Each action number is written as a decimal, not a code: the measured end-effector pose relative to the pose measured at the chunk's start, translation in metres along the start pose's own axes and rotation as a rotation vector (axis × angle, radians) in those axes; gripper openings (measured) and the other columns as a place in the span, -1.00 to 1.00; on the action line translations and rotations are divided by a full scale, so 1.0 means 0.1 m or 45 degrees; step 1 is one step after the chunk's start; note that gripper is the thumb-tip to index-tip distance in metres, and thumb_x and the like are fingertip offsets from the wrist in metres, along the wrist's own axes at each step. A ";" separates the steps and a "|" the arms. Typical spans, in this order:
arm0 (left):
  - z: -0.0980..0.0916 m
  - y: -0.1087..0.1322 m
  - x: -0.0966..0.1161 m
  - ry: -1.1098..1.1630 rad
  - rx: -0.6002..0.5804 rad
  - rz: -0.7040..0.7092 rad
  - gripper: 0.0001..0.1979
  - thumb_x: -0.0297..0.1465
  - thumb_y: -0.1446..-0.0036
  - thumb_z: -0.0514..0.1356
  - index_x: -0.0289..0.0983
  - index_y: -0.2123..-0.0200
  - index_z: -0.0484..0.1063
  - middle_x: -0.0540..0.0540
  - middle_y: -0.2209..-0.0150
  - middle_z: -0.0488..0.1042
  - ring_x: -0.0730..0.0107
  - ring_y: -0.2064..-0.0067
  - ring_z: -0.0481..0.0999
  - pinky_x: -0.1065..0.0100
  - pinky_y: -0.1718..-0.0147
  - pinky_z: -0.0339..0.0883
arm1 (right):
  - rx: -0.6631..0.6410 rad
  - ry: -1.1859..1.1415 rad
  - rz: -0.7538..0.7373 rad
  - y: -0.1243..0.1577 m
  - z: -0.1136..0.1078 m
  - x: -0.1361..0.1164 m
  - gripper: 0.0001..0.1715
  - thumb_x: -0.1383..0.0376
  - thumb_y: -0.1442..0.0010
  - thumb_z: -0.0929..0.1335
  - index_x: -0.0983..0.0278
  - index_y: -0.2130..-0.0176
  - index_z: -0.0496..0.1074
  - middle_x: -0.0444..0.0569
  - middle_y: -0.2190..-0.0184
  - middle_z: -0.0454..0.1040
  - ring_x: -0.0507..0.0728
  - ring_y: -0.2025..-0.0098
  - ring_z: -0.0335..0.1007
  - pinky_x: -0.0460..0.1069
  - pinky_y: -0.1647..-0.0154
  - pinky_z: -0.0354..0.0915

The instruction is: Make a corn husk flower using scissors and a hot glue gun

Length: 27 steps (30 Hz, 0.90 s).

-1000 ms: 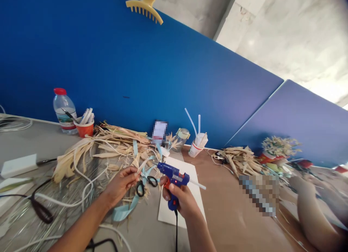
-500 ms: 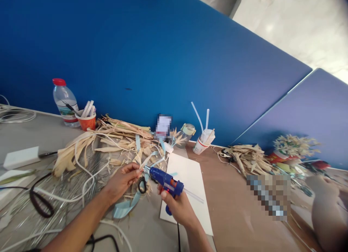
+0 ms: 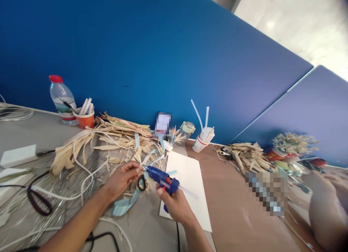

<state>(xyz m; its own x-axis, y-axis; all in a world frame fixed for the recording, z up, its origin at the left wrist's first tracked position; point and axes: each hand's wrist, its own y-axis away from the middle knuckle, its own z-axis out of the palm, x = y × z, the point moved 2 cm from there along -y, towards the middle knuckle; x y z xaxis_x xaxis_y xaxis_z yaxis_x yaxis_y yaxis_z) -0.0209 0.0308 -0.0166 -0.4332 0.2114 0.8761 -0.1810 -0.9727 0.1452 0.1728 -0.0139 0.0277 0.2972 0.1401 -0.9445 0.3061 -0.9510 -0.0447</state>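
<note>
In my right hand (image 3: 174,201) is a blue hot glue gun (image 3: 162,179), gripped by its handle, with a red light showing and a clear glue stick (image 3: 189,193) out of its back. Its nozzle points left and meets the fingertips of my left hand (image 3: 125,176). Those fingers are pinched together on something small and pale that I cannot make out. Just below the nozzle shows a black scissors handle (image 3: 141,182). Light blue ribbon (image 3: 123,207) curls on the table beneath my left hand. Dried corn husks (image 3: 119,128) are heaped beyond it.
A white board (image 3: 187,172) lies under the glue gun. Loose wires (image 3: 65,186) and white cables spread at the left. Along the blue partition (image 3: 136,56) stand a bottle (image 3: 63,101), an orange cup (image 3: 85,119), a jar (image 3: 186,133) and a white cup (image 3: 201,143). Another person's arm (image 3: 324,205) is at right.
The glue gun in my right hand has shifted slightly left, its nozzle now at my left fingertips. My left hand keeps its pinch. The whole view has tilted a little.
</note>
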 end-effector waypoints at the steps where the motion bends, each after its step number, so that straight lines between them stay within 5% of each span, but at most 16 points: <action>1: 0.00 0.00 0.00 0.004 0.002 -0.003 -0.80 -0.33 0.12 0.38 -0.29 0.48 0.44 0.06 0.57 0.37 0.63 0.55 0.23 0.56 0.57 0.07 | -0.006 0.008 0.005 0.00 0.00 0.00 -0.60 0.01 -0.13 0.27 0.30 0.35 0.38 -0.18 0.57 0.17 -0.01 0.53 0.04 -0.11 0.51 0.11; 27: -0.01 -0.01 0.01 -0.062 0.033 0.024 -0.77 -0.30 0.15 0.38 -0.30 0.49 0.44 0.05 0.57 0.38 0.57 0.55 0.28 0.52 0.57 0.11 | 0.005 0.051 0.023 0.01 0.02 -0.04 -0.61 0.00 -0.12 0.27 0.28 0.39 0.37 -0.16 0.58 0.18 0.01 0.51 0.06 -0.11 0.52 0.15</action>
<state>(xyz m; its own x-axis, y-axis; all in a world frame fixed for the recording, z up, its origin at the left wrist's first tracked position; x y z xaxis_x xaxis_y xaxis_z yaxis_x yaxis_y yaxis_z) -0.0215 0.0316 -0.0165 -0.3930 0.1891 0.8999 -0.1504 -0.9787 0.1400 0.1700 -0.0164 0.0305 0.3387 0.1334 -0.9314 0.2964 -0.9546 -0.0289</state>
